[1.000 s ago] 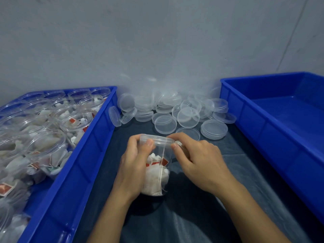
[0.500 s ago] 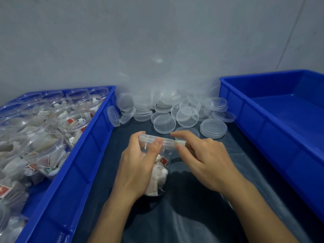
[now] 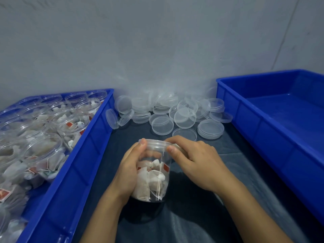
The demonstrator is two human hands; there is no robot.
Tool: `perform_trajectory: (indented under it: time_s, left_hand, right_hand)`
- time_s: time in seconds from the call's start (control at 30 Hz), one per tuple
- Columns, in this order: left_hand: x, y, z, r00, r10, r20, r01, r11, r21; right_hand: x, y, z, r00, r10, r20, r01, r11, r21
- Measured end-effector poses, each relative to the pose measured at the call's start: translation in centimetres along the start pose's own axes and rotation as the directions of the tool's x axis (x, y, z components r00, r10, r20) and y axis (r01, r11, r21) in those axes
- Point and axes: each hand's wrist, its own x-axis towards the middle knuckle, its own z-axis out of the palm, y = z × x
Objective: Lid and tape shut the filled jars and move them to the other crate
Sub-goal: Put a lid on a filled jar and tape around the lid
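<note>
A clear plastic jar (image 3: 154,179) filled with white tea bags stands on the dark cloth in the middle. A clear lid (image 3: 155,143) sits on its top. My left hand (image 3: 128,169) grips the jar's left side, thumb up at the lid's rim. My right hand (image 3: 194,162) holds the lid's right edge between thumb and fingers. The left blue crate (image 3: 87,155) holds several open filled jars (image 3: 43,148). The right blue crate (image 3: 273,130) has nothing in it that I can see.
A heap of several clear loose lids (image 3: 175,114) lies at the back between the crates, against the grey wall. Dark cloth (image 3: 201,216) covers the table around the jar.
The jar with both hands has shifted slightly, and my right thumb and fingers have slid round the lid's right edge. Both hands stay on the jar and lid.
</note>
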Motion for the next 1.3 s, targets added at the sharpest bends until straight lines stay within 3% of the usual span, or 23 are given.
perform_trajectory:
  time_s: [0.1,0.23,0.33,0.4,0.5,0.73,1.0,1.3]
  left_hand:
    - [-0.3,0.1,0.2,0.997,0.048,-0.052,-0.044,0.995,0.087]
    - [-0.5,0.2,0.4,0.916,0.326,-0.233,-0.164,0.836,0.523]
    - [-0.7,0.1,1.5,0.926,0.334,-0.176,-0.152,0.755,0.638]
    - [-0.7,-0.2,1.9,0.934,0.324,-0.153,-0.159,0.757,0.634]
    - [-0.2,-0.3,1.6,0.945,0.291,-0.148,-0.192,0.861,0.471]
    - [0.2,-0.8,0.9,0.939,0.278,-0.204,-0.211,0.931,0.298]
    - [-0.2,-0.5,0.9,0.949,0.258,-0.181,-0.19,0.927,0.322]
    - [-0.6,0.6,1.8,0.93,0.309,-0.2,-0.142,0.803,0.579]
  right_hand:
    - [-0.1,-0.2,0.2,0.999,0.022,-0.032,-0.022,1.0,0.001]
    - [-0.3,-0.5,0.2,0.993,0.02,-0.112,-0.023,0.999,-0.027]
    - [-0.4,-1.4,0.2,0.99,-0.006,-0.14,0.002,1.0,-0.025]
    - [-0.6,-1.6,-0.1,0.993,0.001,-0.117,0.004,0.999,0.044]
    - [-0.9,-1.1,-0.9,0.996,0.008,-0.085,0.005,0.987,0.16]
    - [-0.6,-0.6,-0.9,0.994,-0.049,-0.095,0.048,0.999,-0.014]
    - [-0.4,-0.3,-0.7,0.998,-0.021,-0.06,0.02,1.0,-0.019]
    - [-0.4,0.6,-0.3,0.998,0.003,-0.06,0.003,0.995,0.099]
